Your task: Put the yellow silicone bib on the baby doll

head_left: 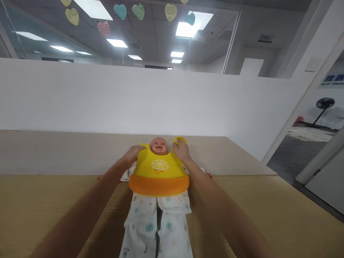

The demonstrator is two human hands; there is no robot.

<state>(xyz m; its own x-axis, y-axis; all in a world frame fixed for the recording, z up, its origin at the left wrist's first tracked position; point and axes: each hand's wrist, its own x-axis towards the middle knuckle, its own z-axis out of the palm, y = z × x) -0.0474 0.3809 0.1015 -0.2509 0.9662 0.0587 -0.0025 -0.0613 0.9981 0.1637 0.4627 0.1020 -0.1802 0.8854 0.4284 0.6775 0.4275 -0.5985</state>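
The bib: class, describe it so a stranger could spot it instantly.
On the long wooden table lies a baby doll in white printed pyjamas. Across its chest sits the bib, held at the neck by both hands: bright yellow, lemon-slice print, orange catch pocket.

smooth rubbery bib (158, 166), matt wooden table (268, 211)

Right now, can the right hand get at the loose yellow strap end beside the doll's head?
Probably yes: the right hand already rests at the yellow strap end of the bib, right of the doll's head, with nothing between them.
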